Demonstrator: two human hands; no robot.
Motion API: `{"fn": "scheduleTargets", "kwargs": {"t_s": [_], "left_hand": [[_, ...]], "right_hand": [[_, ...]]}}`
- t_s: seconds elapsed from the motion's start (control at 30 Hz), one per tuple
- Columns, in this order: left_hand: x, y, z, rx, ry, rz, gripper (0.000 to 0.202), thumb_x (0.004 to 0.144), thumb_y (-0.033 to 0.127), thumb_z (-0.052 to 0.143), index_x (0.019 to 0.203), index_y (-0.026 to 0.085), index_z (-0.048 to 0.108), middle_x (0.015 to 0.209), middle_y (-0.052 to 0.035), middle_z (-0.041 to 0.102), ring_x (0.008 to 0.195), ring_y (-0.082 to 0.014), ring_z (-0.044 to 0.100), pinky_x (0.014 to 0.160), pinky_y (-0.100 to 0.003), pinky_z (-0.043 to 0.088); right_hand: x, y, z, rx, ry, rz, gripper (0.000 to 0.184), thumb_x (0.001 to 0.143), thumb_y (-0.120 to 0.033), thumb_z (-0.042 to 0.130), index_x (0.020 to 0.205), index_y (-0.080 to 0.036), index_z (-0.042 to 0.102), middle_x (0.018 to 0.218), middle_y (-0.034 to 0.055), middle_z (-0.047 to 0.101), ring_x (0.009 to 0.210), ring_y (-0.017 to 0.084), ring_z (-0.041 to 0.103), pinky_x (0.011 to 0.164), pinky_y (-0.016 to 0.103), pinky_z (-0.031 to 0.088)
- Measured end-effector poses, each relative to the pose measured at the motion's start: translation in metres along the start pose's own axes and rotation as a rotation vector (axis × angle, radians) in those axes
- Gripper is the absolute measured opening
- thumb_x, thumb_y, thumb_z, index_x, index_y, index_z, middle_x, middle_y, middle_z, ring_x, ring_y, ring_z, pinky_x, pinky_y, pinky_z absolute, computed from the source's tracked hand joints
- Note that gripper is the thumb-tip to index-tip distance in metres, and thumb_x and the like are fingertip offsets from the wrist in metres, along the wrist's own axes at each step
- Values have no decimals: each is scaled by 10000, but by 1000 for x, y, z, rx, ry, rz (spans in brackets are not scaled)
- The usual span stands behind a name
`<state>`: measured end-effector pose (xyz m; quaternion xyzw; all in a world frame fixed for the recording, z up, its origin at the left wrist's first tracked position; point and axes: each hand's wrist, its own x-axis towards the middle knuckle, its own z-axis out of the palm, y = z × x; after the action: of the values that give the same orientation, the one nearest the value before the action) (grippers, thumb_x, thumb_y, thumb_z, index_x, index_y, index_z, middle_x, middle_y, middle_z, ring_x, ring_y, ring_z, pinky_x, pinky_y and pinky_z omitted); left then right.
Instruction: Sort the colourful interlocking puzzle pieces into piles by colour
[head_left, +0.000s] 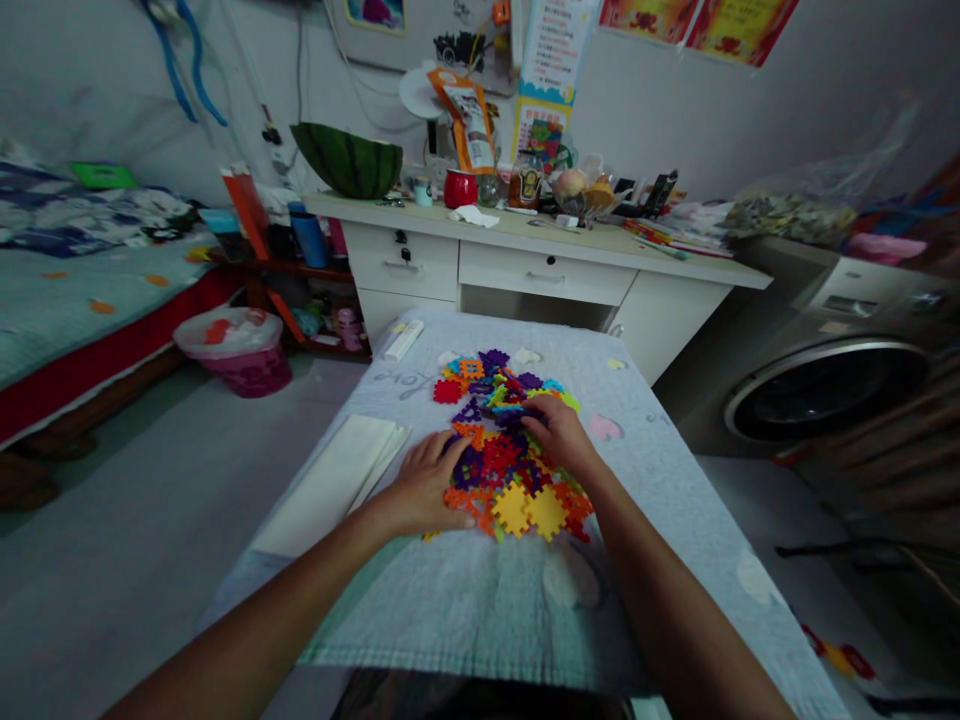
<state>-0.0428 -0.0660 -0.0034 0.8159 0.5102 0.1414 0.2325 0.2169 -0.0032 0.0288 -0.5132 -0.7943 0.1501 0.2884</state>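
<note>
A heap of colourful plastic interlocking building pieces (501,455) lies in the middle of the cloth-covered table (660,520). Many are gear-shaped, in red, purple, orange and blue. Two yellow gear-shaped pieces (529,511) rest at its near edge. Along the heap's left side my left hand (431,485) lies open, thumb and fingers apart, touching the pieces. My right hand (559,432) is at the upper right of the heap, its fingers curled in and closed at a dark purple piece (513,419). Its fingertips are partly hidden among the pieces.
Folded white sheets (334,485) lie on the table's left side, and a small white box (404,341) at its far left corner. Behind stands a white desk (540,275) with a watermelon piece (349,160). A washing machine (817,350) is at right, a pink bin (240,350) at left.
</note>
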Motion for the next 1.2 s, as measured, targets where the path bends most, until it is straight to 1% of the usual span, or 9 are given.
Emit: {"fn": "scheduleTargets", "kwargs": {"t_s": [0.13, 0.27, 0.4, 0.5, 0.6, 0.8, 0.97, 1.07, 1.2], "left_hand": [[10, 2, 1, -19, 16, 6, 1082, 539, 487, 811, 1475, 242, 326, 1544, -170, 293, 1421, -388, 297, 1155, -521, 265], [20, 4, 2, -68, 73, 26, 1007, 584, 448, 795, 1455, 197, 356, 1531, -175, 317, 1410, -363, 325, 1161, -489, 278], [26, 5, 7, -87, 163, 25, 872, 645, 406, 757, 1419, 204, 408, 1474, -155, 397, 1375, -350, 373, 1153, -494, 292], [24, 6, 10, -78, 195, 48, 782, 670, 373, 732, 1384, 227, 448, 1444, -123, 426, 1361, -335, 378, 1156, -490, 281], [21, 10, 9, -81, 215, 76, 728, 680, 367, 723, 1355, 246, 478, 1435, -106, 424, 1360, -325, 366, 1154, -480, 277], [24, 26, 3, -64, 255, 86, 558, 730, 425, 702, 1250, 264, 577, 1450, -90, 405, 1372, -331, 329, 1153, -503, 257], [34, 43, 8, 4, 268, 150, 441, 783, 393, 666, 1207, 278, 629, 1440, -80, 420, 1371, -328, 318, 1148, -512, 265], [37, 50, 15, 30, 260, 184, 373, 811, 353, 643, 1173, 265, 652, 1430, -84, 442, 1375, -332, 310, 1152, -523, 253], [37, 53, 22, 6, 263, 213, 192, 790, 290, 661, 977, 248, 676, 1355, -64, 515, 1362, -328, 329, 1137, -529, 272]], "right_hand": [[-7, -1, -6, 219, 36, 39, 191, 871, -316, 564, 999, -207, 655, 988, 51, 683, 929, 198, 612, 854, 324, 456], [-17, -5, -12, 407, -81, 77, 225, 863, -390, 560, 970, -209, 640, 863, 15, 660, 785, 169, 595, 731, 286, 465], [-24, -11, -11, 463, -168, 85, 235, 848, -413, 574, 943, -210, 646, 801, 1, 639, 725, 153, 574, 680, 267, 456], [-27, -9, -7, 493, -146, 119, 276, 825, -400, 591, 1028, -221, 643, 826, 1, 629, 728, 153, 571, 666, 265, 455], [-28, -2, -4, 563, -95, 164, 355, 801, -400, 608, 1111, -227, 612, 781, -15, 592, 674, 142, 544, 602, 250, 431], [-29, 7, -6, 607, -64, 215, 269, 770, -434, 626, 915, -207, 634, 728, -10, 618, 652, 140, 559, 611, 258, 434], [-31, 4, -6, 700, -88, 207, 263, 748, -431, 671, 880, -205, 640, 722, -8, 636, 646, 138, 574, 610, 257, 446], [-30, 8, -8, 721, 22, 221, 262, 726, -436, 691, 825, -204, 619, 724, -3, 636, 661, 140, 582, 623, 257, 449], [-28, 23, -12, 680, 293, 303, 295, 706, -457, 700, 805, -200, 595, 705, 1, 637, 649, 145, 584, 618, 260, 451]]}}
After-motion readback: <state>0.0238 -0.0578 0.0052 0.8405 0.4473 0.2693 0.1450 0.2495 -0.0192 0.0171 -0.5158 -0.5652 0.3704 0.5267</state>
